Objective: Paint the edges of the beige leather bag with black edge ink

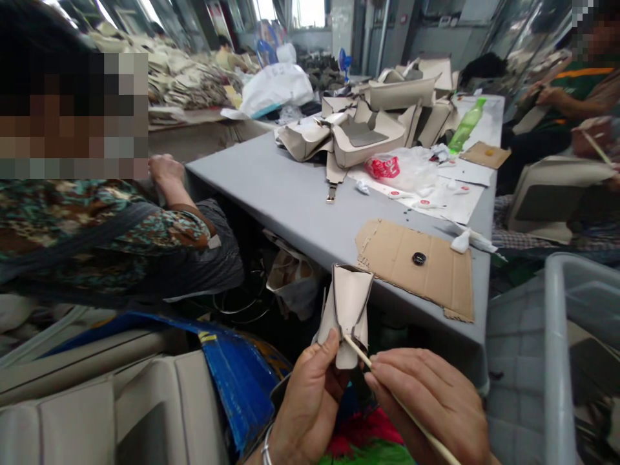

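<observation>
Clock read from the middle of my head view

Item 1: small cream leather-like bag piece with dark edges, at 5 o'clock, held up just off the near edge of the counter

Item 2: left hand, at 6 o'clock; I see it grasping the bag piece from below, thumb pressed on its near face

Item 3: slender pale stick, at 5 o'clock, slanting, its upper tip at the bag piece near the left thumb

Item 4: right hand, between 4 and 5 o'clock; I see it pinching the stick

Item 5: grey-topped counter, bearing flat brown cardboard between 3 and 4 o'clock, with a small round black object upon it; heaped cream-and-grey bag parts at 1 o'clock; translucent green bottle at 2 o'clock, tilted

Item 6: grey plastic crate, at 4 o'clock

Item 7: blue sheet, at 7 o'clock, beside large cream panels at 8 o'clock

Item 8: co-worker in a patterned top, at 9 o'clock, seated beside the counter
</observation>
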A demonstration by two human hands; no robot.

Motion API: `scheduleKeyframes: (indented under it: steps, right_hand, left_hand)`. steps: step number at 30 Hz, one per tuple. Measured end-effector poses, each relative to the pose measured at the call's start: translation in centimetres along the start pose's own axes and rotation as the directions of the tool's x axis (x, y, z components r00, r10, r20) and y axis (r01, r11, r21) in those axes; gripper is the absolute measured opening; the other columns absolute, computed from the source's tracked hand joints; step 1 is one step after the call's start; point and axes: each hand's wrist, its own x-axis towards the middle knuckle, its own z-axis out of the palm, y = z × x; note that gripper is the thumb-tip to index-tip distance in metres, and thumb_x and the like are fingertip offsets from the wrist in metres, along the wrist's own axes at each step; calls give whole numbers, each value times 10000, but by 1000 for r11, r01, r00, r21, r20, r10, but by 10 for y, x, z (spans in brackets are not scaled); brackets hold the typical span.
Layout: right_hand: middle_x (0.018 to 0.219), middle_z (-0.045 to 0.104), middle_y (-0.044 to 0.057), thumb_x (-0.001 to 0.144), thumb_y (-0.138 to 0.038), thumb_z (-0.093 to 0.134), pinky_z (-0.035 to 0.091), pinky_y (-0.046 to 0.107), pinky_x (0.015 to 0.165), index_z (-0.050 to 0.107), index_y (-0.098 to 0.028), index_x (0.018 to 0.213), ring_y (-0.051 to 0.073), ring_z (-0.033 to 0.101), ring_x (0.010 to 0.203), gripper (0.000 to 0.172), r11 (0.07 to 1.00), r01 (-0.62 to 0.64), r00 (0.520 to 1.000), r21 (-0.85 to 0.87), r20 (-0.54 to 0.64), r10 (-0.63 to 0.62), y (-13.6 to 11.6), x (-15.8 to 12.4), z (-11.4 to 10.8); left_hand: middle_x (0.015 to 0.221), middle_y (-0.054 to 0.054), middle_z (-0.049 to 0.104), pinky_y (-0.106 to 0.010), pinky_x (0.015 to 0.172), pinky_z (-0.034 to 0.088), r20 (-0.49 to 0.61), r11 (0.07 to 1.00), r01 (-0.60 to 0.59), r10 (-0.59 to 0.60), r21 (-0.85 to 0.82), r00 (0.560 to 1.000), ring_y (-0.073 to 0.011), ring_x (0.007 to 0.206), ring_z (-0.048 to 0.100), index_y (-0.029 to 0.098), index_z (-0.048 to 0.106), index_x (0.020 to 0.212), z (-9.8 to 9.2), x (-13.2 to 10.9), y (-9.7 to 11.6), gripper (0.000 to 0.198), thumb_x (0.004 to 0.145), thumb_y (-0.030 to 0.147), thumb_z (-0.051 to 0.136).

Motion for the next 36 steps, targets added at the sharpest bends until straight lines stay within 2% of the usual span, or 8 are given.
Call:
scheduleKeyframes:
  steps: [9, 15, 21, 26, 31, 36]
  right_hand:
    - [923, 750, 77, 878, -33, 706, 565, 300, 805, 707, -108, 1014, 169, 698, 858, 155, 998, -43, 999, 36, 35, 42, 0, 2, 0]
    - [881, 733, 54, 914, -57, 642, 555, 298, 726, 695, -144, 1005, 163, 691, 784, 136, 985, -145, 987, 92, 87, 137, 2, 8, -8]
    - [860, 729, 46, 920, -70, 633, 555, 286, 728, 693, -161, 1016, 162, 697, 761, 145, 972, -215, 973, 96, 107, 205, 2, 2, -11]
    - [860, 746, 52, 902, -48, 654, 571, 272, 735, 707, -137, 1030, 155, 711, 753, 165, 986, -158, 986, 48, 65, 155, 1, 0, -9]
    - [835, 768, 59, 876, -52, 692, 609, 267, 698, 725, -110, 984, 167, 741, 729, 127, 998, -28, 1000, -56, -12, 28, -2, 0, -6]
    - [835, 786, 79, 845, -80, 755, 646, 285, 689, 734, -88, 979, 198, 763, 717, 136, 986, 102, 995, -130, 30, -99, -1, 4, -6]
  left_hand:
    - [810, -48, 745, -230, 713, 534, -16, 1000, 11, -11, 18, 1000, -149, 745, 652, 128, 745, 907, -1, 1, 0, 158, 908, 286, 746]
    - [783, -36, 732, -213, 703, 535, -50, 1000, 2, -2, 6, 999, -126, 720, 636, 115, 755, 857, 2, 2, -3, 143, 860, 252, 799]
    - [761, -32, 729, -221, 687, 534, -74, 1000, 1, 1, 18, 997, -127, 712, 630, 109, 757, 811, 2, 4, -6, 148, 825, 238, 828]
    - [757, -35, 724, -230, 707, 535, -92, 998, -25, 30, 55, 995, -127, 703, 612, 108, 770, 841, 3, 6, -6, 155, 810, 243, 838]
    - [739, -35, 711, -240, 724, 534, -113, 995, -51, 61, 87, 992, -128, 692, 593, 106, 766, 820, 5, 10, -6, 174, 798, 260, 845]
    - [710, -28, 692, -240, 694, 521, -135, 992, -73, 87, 105, 987, -130, 670, 580, 110, 752, 770, 7, 7, -7, 200, 746, 265, 878]
